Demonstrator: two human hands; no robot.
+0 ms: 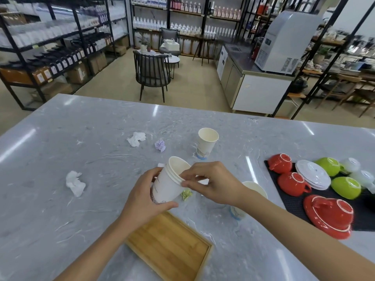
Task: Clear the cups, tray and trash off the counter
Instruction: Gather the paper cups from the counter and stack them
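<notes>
While nesting paper cups to carry fewer loads, holding the tilted cup stack [169, 182] above the surface [60, 138] in the left hand [146, 197], right hand [211, 182] pinching its rim, wooden tray [172, 246] below, tissues [75, 183] scattered.

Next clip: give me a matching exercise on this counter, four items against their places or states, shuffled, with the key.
Items:
1. stacked paper cups
2. wooden tray
3. purple paper ball
4. red cups

States:
A. upside down on the black mat
B. empty, nearest the camera
C. held tilted in both hands
D. lying beside a white tissue

Pairs: 1-C, 2-B, 3-D, 4-A
</notes>
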